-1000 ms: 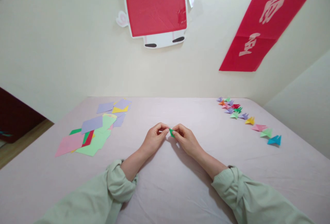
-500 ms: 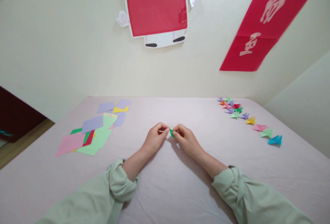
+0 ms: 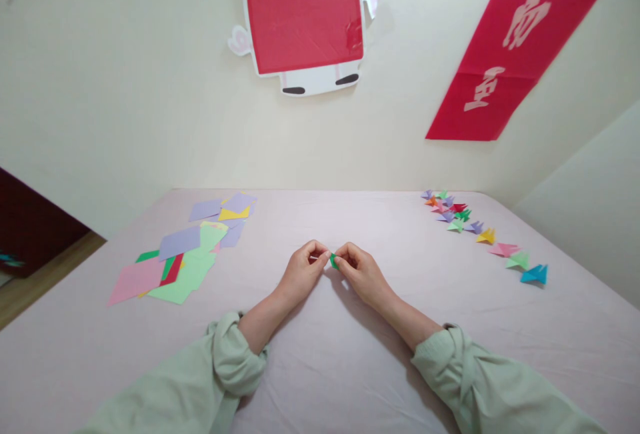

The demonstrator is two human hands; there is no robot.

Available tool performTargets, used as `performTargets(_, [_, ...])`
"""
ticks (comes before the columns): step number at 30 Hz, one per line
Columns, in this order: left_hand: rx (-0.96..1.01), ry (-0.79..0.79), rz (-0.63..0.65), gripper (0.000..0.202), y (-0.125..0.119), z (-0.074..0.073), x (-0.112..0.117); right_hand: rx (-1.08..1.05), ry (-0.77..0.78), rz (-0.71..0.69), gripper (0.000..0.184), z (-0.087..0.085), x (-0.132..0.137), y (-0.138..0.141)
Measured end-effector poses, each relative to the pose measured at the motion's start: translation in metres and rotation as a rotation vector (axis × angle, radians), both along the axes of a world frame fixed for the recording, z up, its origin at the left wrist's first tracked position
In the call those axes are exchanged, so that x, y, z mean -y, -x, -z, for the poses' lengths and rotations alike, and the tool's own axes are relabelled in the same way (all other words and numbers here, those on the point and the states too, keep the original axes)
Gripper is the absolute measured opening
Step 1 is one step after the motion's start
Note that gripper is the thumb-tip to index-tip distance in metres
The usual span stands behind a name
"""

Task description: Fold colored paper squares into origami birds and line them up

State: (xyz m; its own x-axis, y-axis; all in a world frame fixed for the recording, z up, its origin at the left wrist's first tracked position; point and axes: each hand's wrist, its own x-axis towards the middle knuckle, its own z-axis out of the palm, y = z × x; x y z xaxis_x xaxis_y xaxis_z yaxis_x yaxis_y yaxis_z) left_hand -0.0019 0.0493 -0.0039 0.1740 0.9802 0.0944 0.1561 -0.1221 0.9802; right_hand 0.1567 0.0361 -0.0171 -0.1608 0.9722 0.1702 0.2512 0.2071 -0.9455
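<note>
Centre of frame, slightly below the middle: a small green folded paper (image 3: 334, 261), largely masked by fingertips. Left hand (image 3: 303, 270) pinched, thumb against forefinger, at the paper's left edge; right hand (image 3: 361, 271) likewise pinched at its right side, covering more of it. Remaining fingers of both curled in. Fold details too small to make out.

Risks, as judged: uneven pull between the two pinches could tear the paper or skew a crease, the piece being so small. Fingertips hide the edges, so a misaligned fold might pass unnoticed. A loosened pinch could let it spring partly open or drop onto the pale cloth (image 3: 310, 381).

Right of frame: a slanting line of origami figures, blue one (image 3: 535, 275) nearest; light things, so a sweep of the right sleeve (image 3: 460, 361) could scatter them. Left of frame: loose overlapping sheets, pink sheet (image 3: 135, 279) among them, liable to slide if the left sleeve (image 3: 220, 361) drags across.
</note>
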Motion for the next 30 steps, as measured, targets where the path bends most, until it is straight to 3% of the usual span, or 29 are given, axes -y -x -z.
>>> performTargets(7, [0.048, 0.025, -0.027, 0.019, 0.001, 0.005, -0.004, -0.034, -0.033, -0.048, 0.014, -0.004, 0.001, 0.001])
performTargets(11, [0.062, 0.050, -0.003, 0.021, 0.000, 0.007, -0.005, -0.071, -0.039, -0.007, 0.017, 0.000, 0.000, 0.001])
performTargets(17, [-0.020, 0.071, 0.069, 0.017, -0.001, 0.003, -0.004, -0.067, -0.057, -0.009, 0.023, -0.001, 0.002, 0.003])
performTargets(21, [0.044, 0.080, 0.068, 0.019, 0.000, 0.002, -0.004, -0.072, -0.035, -0.021, 0.026, -0.002, 0.003, 0.004])
performTargets(25, [0.131, 0.101, 0.047, 0.021, 0.000, 0.000, -0.002, -0.007, -0.002, -0.035, 0.012, -0.003, 0.003, 0.002])
performTargets(30, [0.094, 0.101, 0.067, 0.017, 0.000, -0.003, -0.001, 0.023, -0.005, -0.030, 0.021, -0.005, 0.002, 0.002])
